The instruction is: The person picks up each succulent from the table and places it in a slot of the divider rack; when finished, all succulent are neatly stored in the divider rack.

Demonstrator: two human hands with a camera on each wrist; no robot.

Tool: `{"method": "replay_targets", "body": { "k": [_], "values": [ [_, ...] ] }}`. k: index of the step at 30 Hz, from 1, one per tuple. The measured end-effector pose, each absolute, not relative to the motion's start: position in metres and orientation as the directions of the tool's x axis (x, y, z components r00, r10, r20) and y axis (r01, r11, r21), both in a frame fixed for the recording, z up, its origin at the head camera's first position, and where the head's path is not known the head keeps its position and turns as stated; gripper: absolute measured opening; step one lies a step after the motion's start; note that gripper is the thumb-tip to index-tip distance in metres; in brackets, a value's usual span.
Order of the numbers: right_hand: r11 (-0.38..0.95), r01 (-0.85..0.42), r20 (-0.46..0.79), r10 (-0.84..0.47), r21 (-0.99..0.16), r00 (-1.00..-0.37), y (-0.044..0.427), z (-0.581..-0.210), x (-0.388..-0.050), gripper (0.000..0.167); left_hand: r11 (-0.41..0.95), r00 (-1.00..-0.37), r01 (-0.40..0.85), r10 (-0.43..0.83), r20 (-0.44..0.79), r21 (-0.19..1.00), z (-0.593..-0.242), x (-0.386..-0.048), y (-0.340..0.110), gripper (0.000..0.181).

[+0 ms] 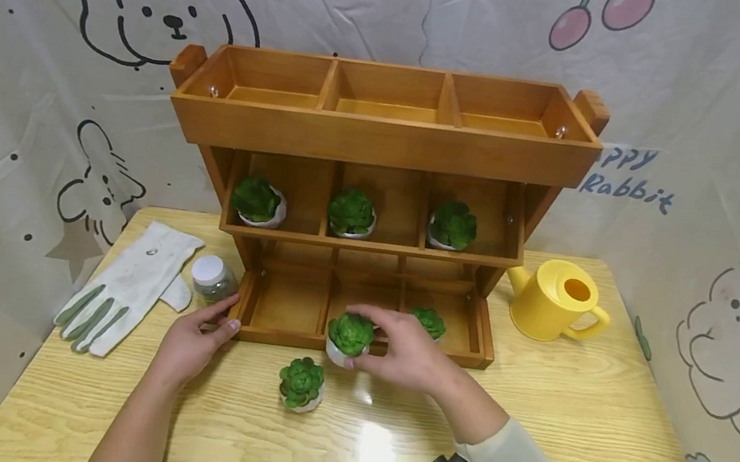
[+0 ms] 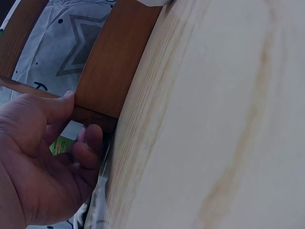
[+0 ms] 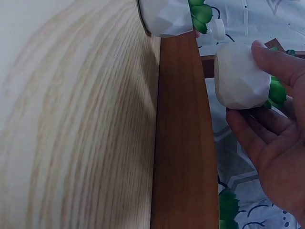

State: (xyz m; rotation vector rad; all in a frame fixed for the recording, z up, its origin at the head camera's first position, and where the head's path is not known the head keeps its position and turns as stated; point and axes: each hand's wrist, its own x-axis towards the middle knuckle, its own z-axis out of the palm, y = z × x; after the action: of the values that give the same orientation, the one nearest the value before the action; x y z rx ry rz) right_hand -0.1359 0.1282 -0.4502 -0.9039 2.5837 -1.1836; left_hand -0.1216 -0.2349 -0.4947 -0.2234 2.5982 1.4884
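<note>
My right hand [image 1: 411, 351] grips a small potted succulent [image 1: 350, 334] by its white faceted pot [image 3: 240, 76], raised at the front edge of the wooden shelf's [image 1: 384, 140] bottom tier, by the middle compartment. Thumb and fingers of my left hand [image 1: 191, 348] pinch the shelf's lower left front corner [image 2: 97, 114]. On the table, just before the shelf, stands another potted succulent [image 1: 301, 383]. A third succulent [image 1: 429, 321] sits in the bottom tier's right compartment, partly hidden behind my right hand. Several more, such as the left one [image 1: 258, 201], line the middle tier.
Left of the shelf stand a white-lidded clear jar [image 1: 214, 278], close to my left hand, and a pair of white and green gloves [image 1: 128, 290]. To the right is a yellow watering can [image 1: 553, 302]. A printed cloth [image 1: 348, 1] hangs behind the wooden table [image 1: 595, 461].
</note>
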Motion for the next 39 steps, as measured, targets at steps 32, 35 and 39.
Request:
{"method": "replay_targets", "body": {
  "k": [32, 35, 39],
  "values": [
    [0.574, -0.413, 0.091, -0.506, -0.707, -0.858, 0.116, -0.458, -0.163, 0.074, 0.480, -0.981, -0.185, -0.040, -0.189, 0.858, -0.498, -0.122, -0.236, 0.054],
    [0.575, -0.406, 0.088, -0.499, -0.710, -0.862, 0.115, -0.458, -0.165, 0.073, 0.484, -0.980, -0.189, -0.044, -0.192, 0.855, -0.498, -0.123, -0.236, 0.054],
    [0.583, -0.382, 0.068, -0.487, -0.717, -0.871, 0.113, -0.459, -0.166, 0.074, 0.471, -0.980, -0.190, -0.044, -0.192, 0.861, -0.498, -0.122, -0.236, 0.054]
  ]
}}
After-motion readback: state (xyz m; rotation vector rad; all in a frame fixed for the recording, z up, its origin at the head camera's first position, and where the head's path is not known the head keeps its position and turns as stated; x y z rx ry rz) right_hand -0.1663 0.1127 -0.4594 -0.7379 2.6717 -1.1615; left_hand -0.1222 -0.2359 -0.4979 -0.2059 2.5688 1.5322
